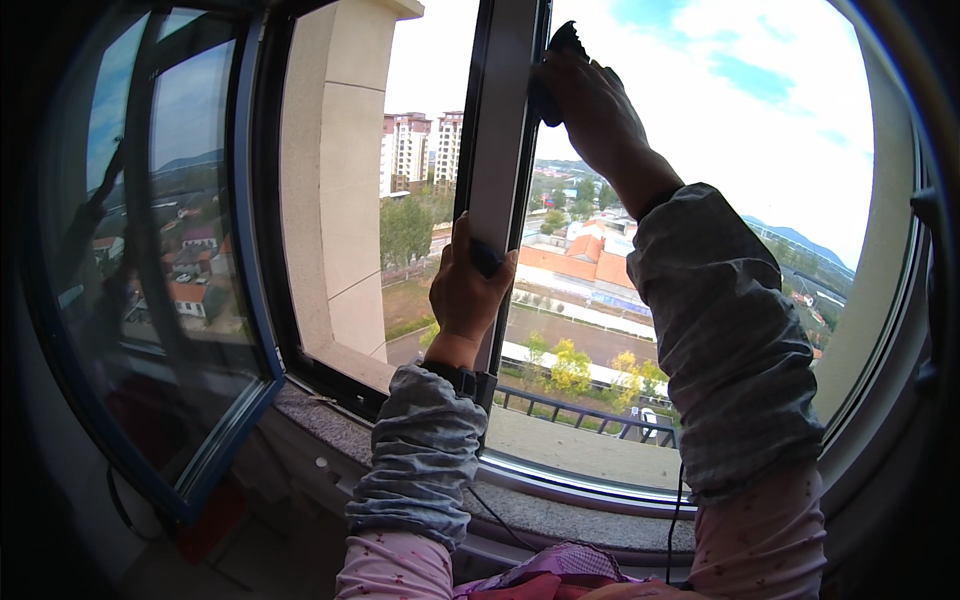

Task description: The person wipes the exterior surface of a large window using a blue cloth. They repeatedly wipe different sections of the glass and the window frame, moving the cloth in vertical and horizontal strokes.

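Observation:
My right hand is raised high and holds a dark cloth, part of which sticks out past the fingers. It presses the cloth to the right edge of the window mullion, beside the large glass pane. Lower down, my left hand grips the same mullion, fingers at its left edge and thumb at its right. A small dark thing shows between thumb and forefinger; what it is cannot be made out. Both forearms wear grey sleeve covers.
At the left, a window sash stands swung inward, its glass reflecting the outdoors. A speckled stone sill runs below the frame. A thin black cord hangs near my right arm. Outside are a metal railing, trees and buildings far below.

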Demonstrator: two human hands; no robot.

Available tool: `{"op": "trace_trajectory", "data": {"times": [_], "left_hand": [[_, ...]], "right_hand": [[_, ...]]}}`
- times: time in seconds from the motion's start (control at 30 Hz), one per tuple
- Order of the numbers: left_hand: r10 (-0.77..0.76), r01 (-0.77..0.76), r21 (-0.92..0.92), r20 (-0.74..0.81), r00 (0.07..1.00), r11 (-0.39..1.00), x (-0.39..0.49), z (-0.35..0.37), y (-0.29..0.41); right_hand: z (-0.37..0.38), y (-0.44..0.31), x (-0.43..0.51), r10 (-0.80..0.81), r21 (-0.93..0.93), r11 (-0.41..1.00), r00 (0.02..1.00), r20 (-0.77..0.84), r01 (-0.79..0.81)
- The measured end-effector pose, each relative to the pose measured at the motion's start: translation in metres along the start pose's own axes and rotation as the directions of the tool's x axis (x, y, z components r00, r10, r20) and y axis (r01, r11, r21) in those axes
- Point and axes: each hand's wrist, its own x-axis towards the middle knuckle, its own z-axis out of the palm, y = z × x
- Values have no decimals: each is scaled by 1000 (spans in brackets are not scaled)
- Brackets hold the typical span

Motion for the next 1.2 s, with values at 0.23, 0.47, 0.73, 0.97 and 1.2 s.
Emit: {"op": "trace_trajectory", "data": {"times": [0.23, 0.47, 0.73, 0.97, 1.2], "left_hand": [[-19, 19, -2, 34, 999, 1000, 0, 0, -3], [-9, 10, -25, 30, 999, 1000, 0, 1, -3], [-4, 5, -34, 32, 999, 999, -1, 0, -3], [-7, 8, -28, 35, 999, 1000, -1, 0, -3], [-11, 14, -49, 51, 999, 999, -1, 0, -4]], "right_hand": [[1, -1, -10, -17, 12, 1000, 1000, -2, 17], [4, 0, -17, -72, -113, 991, 996, -49, 66], [7, 0, -18, -66, -135, 989, 997, -39, 60], [7, 0, -18, -64, -138, 989, 997, -43, 58], [6, 0, -19, -70, -105, 992, 997, -42, 65]]}}
